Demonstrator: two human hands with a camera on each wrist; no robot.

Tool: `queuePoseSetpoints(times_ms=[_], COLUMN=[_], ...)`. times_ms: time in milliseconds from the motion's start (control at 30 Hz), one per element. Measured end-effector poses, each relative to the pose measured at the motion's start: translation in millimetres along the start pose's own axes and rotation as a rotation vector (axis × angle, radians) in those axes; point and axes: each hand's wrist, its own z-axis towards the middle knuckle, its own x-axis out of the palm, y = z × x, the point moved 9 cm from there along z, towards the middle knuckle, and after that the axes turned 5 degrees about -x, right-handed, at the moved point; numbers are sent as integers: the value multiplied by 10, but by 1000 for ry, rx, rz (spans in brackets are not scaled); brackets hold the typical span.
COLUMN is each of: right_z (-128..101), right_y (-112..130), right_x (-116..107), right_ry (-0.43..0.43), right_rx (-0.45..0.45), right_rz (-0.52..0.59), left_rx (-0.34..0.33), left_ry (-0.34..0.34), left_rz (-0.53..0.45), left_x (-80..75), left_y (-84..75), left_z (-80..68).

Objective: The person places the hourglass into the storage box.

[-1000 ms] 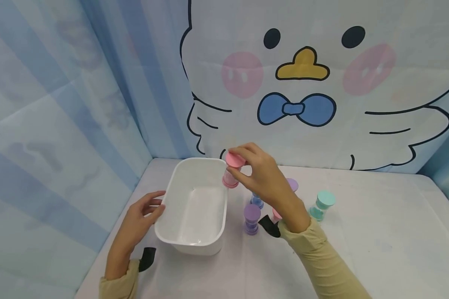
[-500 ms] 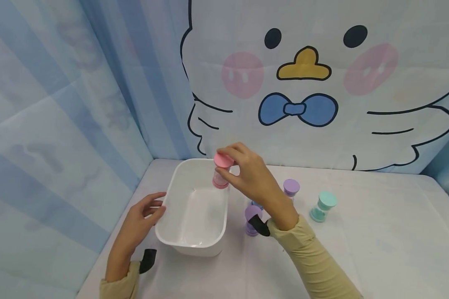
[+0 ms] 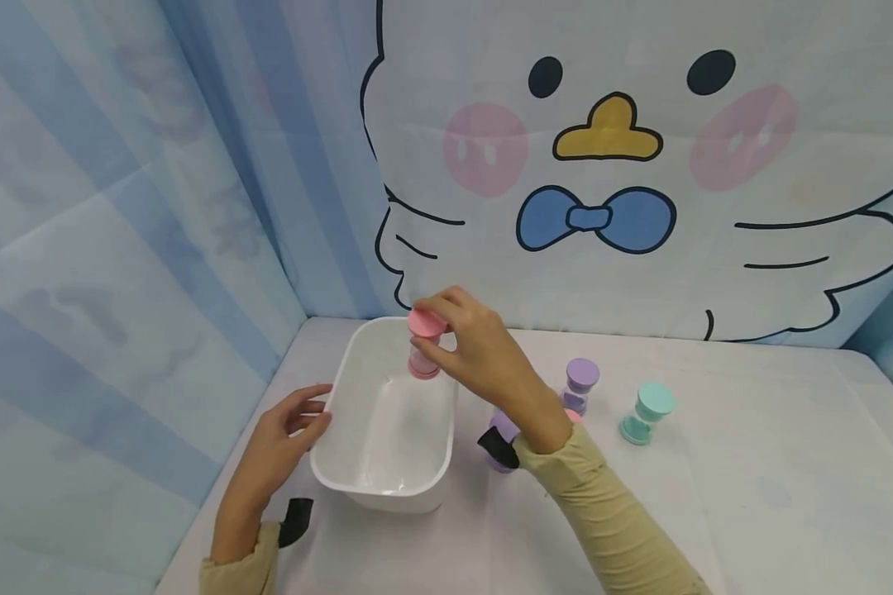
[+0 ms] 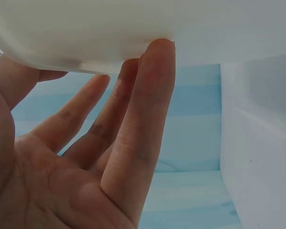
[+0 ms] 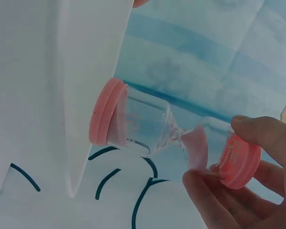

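Note:
A pink-capped hourglass (image 3: 426,324) hangs upright over the far right part of a white plastic bin (image 3: 378,494). My right hand (image 3: 479,351) pinches it near its upper cap, thumb on one side and fingers on the other. In the right wrist view, pink sand shows in both bulbs of the hourglass (image 5: 145,119), and its lower cap is beside the bin's pale wall (image 5: 88,95). At the bin's left side, my left hand (image 3: 274,438) touches the outer wall. The left wrist view shows fairly straight fingers (image 4: 148,109) with tips against the wall.
Right of the bin stand a purple hourglass (image 3: 582,376) and a teal hourglass (image 3: 651,405). A second purple hourglass (image 3: 503,426) and a pink one (image 3: 573,416) are partly hidden by the right arm. A printed cloth (image 3: 588,273) hangs behind the table.
My right hand has carried the pink hourglass left, from beside the bin's right rim to over its inside. The right forearm now hides the blue hourglass. My left hand stays put.

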Motion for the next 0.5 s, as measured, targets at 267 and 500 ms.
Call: queuePoseSetpoints(times_ms=[267, 500], right_z=[52, 103], right_y=[37, 32], right_x=[105, 236], right_ry=[3, 38], right_rx=[-32, -23], right_rz=[-22, -32], left_rx=[-6, 11], left_ry=[-6, -8], left_rz=[0, 2], left_x=[-1, -5], left_y=[-10, -17], left_z=[-5, -6])
